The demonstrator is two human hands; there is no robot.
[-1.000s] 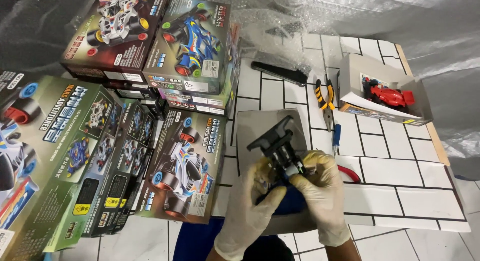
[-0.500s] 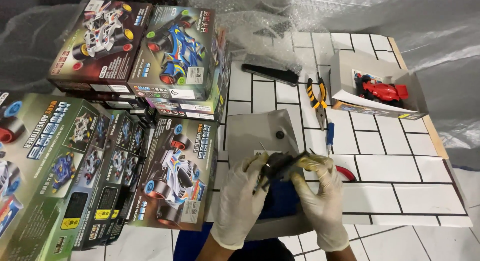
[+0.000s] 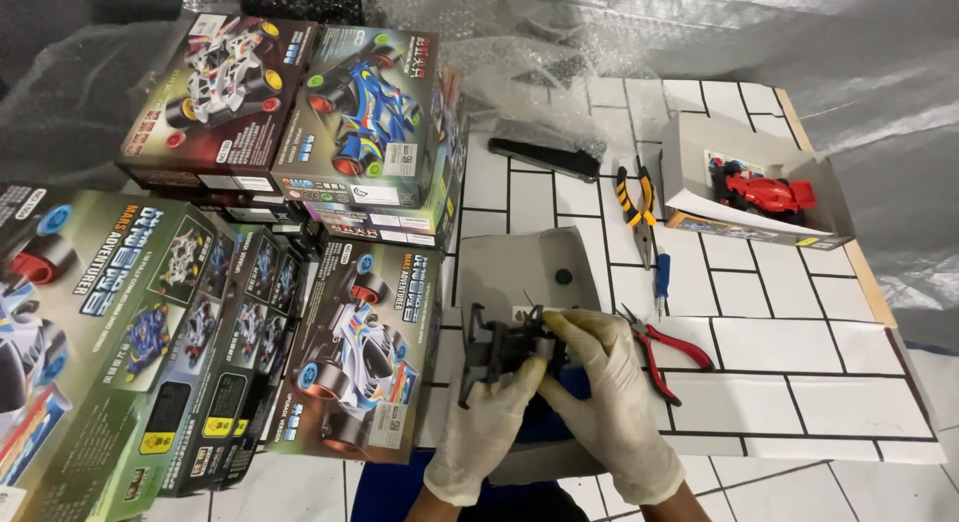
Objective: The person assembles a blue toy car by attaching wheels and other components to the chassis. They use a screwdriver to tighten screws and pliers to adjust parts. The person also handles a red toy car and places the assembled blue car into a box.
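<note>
Both gloved hands hold the black toy car chassis (image 3: 507, 350) above the near edge of the table (image 3: 799, 362), over a grey tray (image 3: 519, 267), probably so that small parts fall inside it. The left hand (image 3: 486, 427) grips it from below; the right hand (image 3: 604, 397) pinches its top. The chassis is dark, bare, without body. Red cutters (image 3: 654, 347) lie just beside, easy to reach.

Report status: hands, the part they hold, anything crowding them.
Left hand and right hand, both gloved, grip black toy-car chassis over grey tray. Red-handled cutters lie right; kit box close left.
</note>
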